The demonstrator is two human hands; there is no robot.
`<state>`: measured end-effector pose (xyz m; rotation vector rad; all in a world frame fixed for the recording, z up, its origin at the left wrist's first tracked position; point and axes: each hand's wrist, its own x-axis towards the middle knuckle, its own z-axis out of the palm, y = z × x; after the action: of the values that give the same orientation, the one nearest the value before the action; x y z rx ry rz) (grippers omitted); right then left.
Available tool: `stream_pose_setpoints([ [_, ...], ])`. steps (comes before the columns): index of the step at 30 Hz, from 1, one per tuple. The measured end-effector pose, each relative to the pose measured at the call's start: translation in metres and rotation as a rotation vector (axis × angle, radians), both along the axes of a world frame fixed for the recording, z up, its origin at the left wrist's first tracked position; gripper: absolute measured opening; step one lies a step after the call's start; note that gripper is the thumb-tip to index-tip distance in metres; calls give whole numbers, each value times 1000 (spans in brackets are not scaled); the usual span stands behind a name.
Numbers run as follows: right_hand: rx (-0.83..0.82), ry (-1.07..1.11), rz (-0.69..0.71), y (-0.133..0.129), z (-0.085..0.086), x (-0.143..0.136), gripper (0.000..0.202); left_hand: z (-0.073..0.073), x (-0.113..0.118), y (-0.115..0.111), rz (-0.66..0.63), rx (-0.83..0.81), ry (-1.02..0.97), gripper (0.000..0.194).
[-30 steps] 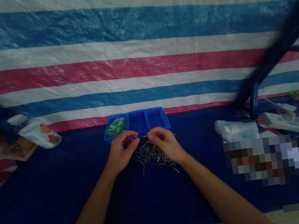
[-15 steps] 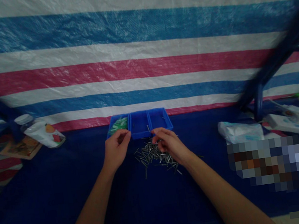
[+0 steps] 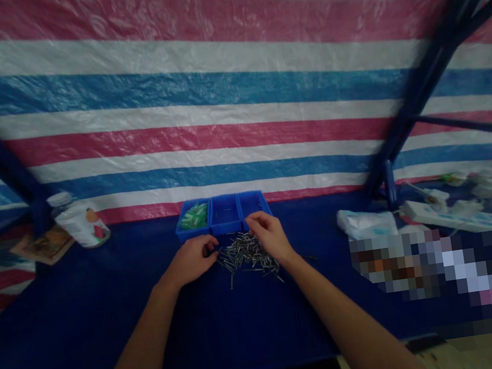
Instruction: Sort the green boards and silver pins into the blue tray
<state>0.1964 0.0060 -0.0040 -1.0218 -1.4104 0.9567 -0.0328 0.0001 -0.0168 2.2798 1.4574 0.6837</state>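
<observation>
A heap of thin metal nails or screws (image 3: 241,252) lies on the blue table; their exact kind is too small to tell. My left hand (image 3: 192,260) is at the heap's left edge, its fingers loosely curled with a gap between thumb and fingertips. Over the right side of the heap is my right hand (image 3: 273,237), thumb and fingers pinched together in front of the right blue bin (image 3: 257,198). Whatever those fingertips hold is too small to make out. The middle blue bin (image 3: 226,219) contains a small light piece. Green-wrapped packets (image 3: 194,216) fill the left blue bin (image 3: 180,235).
A white-labelled bottle (image 3: 82,223) stands at the back left by a flat brown packet (image 3: 46,244). To the right lie a plastic packet (image 3: 366,224) and a white power strip (image 3: 456,216). Blue frame posts (image 3: 415,87) rise before a striped sheet (image 3: 202,129).
The view has tilted up and shifted. My left hand has come down from before the left bin to the heap's edge. The thin metal piece seen at my right fingertips no longer shows there.
</observation>
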Motion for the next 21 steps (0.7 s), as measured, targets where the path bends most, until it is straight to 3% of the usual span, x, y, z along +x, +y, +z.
stream_pose_setpoints([
  [7,123,-184,-18,-4,-8,-3,24,-4,2,2,-11,7,-31,20],
  [13,267,-519,44,-12,-10,-6,19,-2,7,2,6,54,-253,13],
  [16,339,-568,122,-13,-10,-8,27,1,15,-1,-6,36,-391,11],
  [21,342,-553,186,-11,-12,-11,16,-2,26,-5,-74,-105,-585,12],
])
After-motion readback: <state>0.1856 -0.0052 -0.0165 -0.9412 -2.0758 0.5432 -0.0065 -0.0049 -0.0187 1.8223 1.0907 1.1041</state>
